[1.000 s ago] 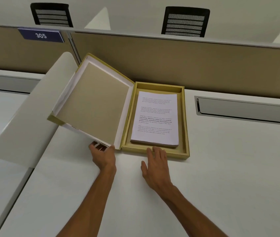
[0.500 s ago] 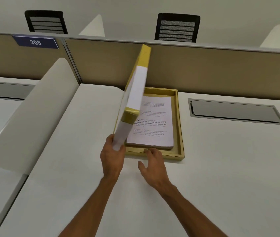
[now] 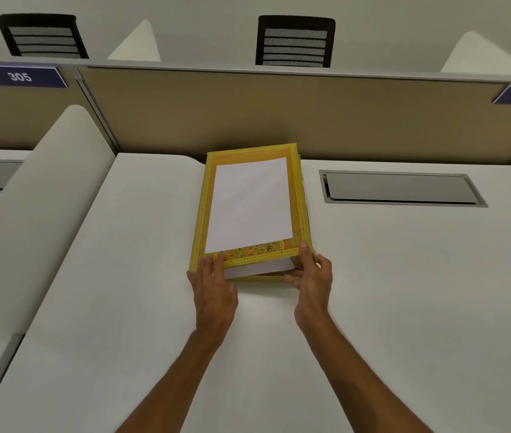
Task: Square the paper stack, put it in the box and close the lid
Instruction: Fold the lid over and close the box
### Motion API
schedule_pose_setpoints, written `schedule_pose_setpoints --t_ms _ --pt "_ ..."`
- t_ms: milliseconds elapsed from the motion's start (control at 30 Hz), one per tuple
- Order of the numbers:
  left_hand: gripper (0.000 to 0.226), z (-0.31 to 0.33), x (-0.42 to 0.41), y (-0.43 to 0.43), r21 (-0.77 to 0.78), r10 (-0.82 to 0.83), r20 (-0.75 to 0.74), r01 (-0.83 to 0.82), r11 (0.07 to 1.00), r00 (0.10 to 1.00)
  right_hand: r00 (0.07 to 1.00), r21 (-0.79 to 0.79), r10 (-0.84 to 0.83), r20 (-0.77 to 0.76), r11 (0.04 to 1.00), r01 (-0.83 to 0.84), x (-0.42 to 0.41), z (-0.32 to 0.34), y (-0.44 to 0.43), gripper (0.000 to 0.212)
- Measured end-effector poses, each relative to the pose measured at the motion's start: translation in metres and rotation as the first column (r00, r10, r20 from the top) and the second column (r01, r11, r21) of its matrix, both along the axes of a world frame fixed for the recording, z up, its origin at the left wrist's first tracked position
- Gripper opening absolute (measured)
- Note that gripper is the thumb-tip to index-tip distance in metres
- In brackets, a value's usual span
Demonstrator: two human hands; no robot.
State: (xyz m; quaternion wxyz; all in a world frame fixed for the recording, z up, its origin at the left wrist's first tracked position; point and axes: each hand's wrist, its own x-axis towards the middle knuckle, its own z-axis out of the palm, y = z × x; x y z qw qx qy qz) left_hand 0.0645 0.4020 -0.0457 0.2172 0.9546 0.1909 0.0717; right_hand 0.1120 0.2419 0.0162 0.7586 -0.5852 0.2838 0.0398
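Observation:
The yellow box (image 3: pixel 260 278) lies on the white desk (image 3: pixel 154 307) near the back partition. Its lid (image 3: pixel 249 201), yellow-framed with a white panel, lies over the box, with the near edge still slightly raised. Through that gap a white strip shows, either paper or the lid's lining. The paper stack is otherwise hidden under the lid. My left hand (image 3: pixel 213 284) rests its fingers on the lid's near left corner. My right hand (image 3: pixel 310 273) holds the near right corner, fingers on top and thumb at the box's front.
A tan partition (image 3: pixel 279 120) runs behind the box. A grey cable hatch (image 3: pixel 401 189) is set into the desk right of it. A curved white divider (image 3: pixel 38 207) rises on the left. Two black chairs (image 3: pixel 294 40) stand beyond the partition.
The lid swung from open on the left, through upright, down onto the box. My right hand moved from the desk to the lid's near right corner. The paper stack went out of sight.

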Motion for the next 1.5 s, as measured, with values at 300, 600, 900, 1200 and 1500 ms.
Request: schedule_pose_setpoints --t_ms 300,600,900,1200,1500 --pt "0.075 -0.015 -0.006 -0.001 -0.226 -0.077 0.051 0.087 0.970 0.996 0.992 -0.438 -0.085 -0.095 0.898 0.035 0.012 -0.033 -0.024 0.034" --pt "0.065 -0.015 -0.007 -0.002 -0.155 -0.057 0.064 0.066 0.986 0.996 0.991 -0.541 0.028 -0.132 0.835 -0.096 0.011 -0.051 -0.033 0.030" --pt "0.035 0.003 0.029 0.025 -0.127 0.118 0.060 -0.110 0.986 0.991 0.948 -0.683 0.311 -0.072 0.677 -0.274 0.034 -0.068 -0.060 0.056" --pt "0.071 0.018 0.133 0.066 -0.160 -0.094 -0.202 0.062 0.985 0.975 0.693 -0.920 0.694 -0.194 0.117 -0.375 0.158 -0.051 -0.034 0.067" --pt "0.073 0.027 0.206 0.090 0.021 -0.155 -0.323 0.171 0.985 0.934 0.559 -0.888 0.743 -0.369 -0.105 -0.447 0.246 -0.048 -0.030 0.073"
